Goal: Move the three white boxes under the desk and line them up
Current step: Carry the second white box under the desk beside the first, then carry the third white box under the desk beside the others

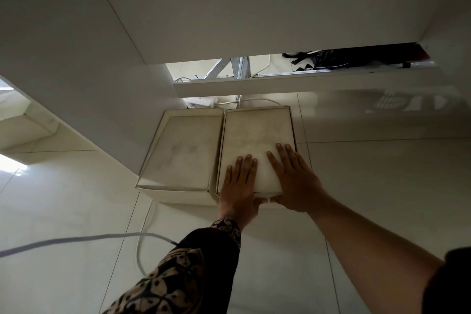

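Your fingers (pixel 283 158) lie flat and slightly spread on top of the right white box (pixel 257 140), gripping nothing: your left hand (pixel 238 186) presses its near left part, your right hand (pixel 295 181) its near right corner, thumbs wrapped over the near edge. That box's top is a closed, stained panel, so you cannot tell its contents. Touching its left side stands the left white box (pixel 183 150), its top a shallow rimmed recess holding nothing visible. Both sit on the tiled floor (pixel 369 199) below the desk (pixel 229 7). Behind the right box lies a power strip (pixel 201 103); near-left of it, a cable (pixel 76 239) runs.
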